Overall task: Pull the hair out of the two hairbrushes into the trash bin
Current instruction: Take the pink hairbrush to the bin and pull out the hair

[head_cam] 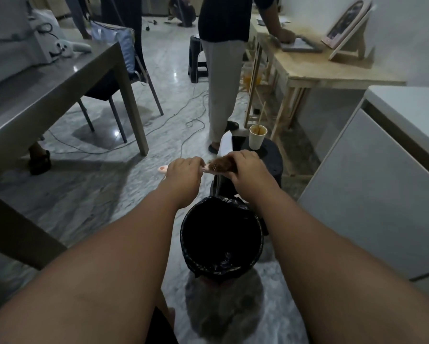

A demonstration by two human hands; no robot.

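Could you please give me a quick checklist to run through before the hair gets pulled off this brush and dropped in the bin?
1. Left hand grips the pink hairbrush by its handle: ok.
2. Right hand is on the brown hair at the brush head: ok.
3. Trash bin is open and lined with a black bag: ok.
4. Brush directly over the bin mouth: not ok, it is held beyond the far rim.
5. Second hairbrush within reach: cannot tell.
6. Paper cup on the black stool, apart from the hands: ok.

pink hairbrush (162,168), brown hair (219,165), black bin liner (191,254)
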